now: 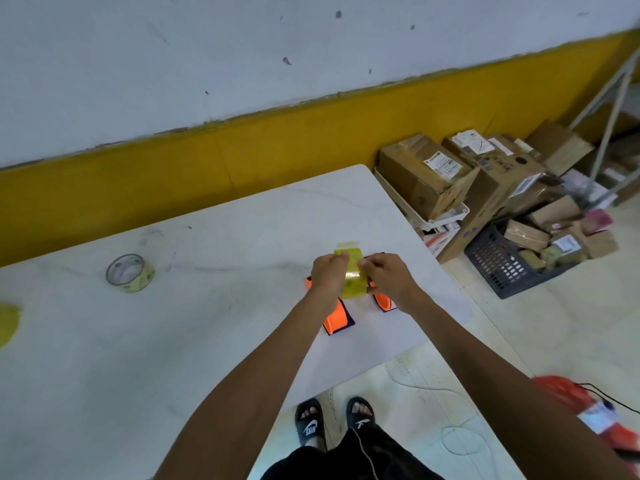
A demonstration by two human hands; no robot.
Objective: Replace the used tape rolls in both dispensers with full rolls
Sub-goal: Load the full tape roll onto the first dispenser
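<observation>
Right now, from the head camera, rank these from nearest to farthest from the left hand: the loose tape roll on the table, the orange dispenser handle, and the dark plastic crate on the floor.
From the left hand:
1. Orange dispenser handle, right under and just behind the hand.
2. Loose tape roll, off to the left on the white table.
3. Dark plastic crate, on the floor beyond the table's right edge.

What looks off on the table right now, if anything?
Nothing is spilled or broken. The tape roll sits loose on the table, far to the left of the two orange dispensers, not mounted. Both hands, left hand and right hand, pinch a yellowish tape strip above the dispensers.
</observation>
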